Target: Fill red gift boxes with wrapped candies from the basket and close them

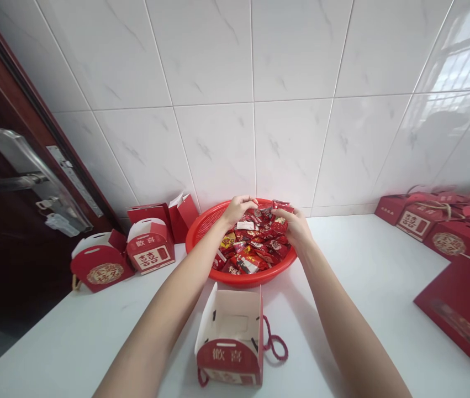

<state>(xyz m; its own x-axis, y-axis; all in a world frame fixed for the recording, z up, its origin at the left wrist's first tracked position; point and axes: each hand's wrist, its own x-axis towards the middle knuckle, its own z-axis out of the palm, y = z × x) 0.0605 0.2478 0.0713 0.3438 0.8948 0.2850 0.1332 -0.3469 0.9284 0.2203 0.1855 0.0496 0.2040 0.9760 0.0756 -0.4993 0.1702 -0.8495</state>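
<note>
A round red plastic basket (193, 235) against the wall holds many wrapped candies (255, 249), mostly red. Over its far left part is my left hand (238, 211), its fingers curled together above the candies; what they hold, if anything, is hidden. At the far right rim, my right hand (296, 225) pinches a red candy packet (283, 206) between thumb and fingers. Nearer to me, between my forearms, an open red and white gift box (230, 354) stands with its top unfolded and nothing in it. A dark red cord (278, 348) hangs loose from its side.
Two closed red gift boxes (149, 246) stand at the left, with red paper bags (183, 215) behind them. More red boxes (445, 237) are grouped at the right, near a flat red box (462, 309). A dark door (6, 232) borders the white table (350, 265) at left.
</note>
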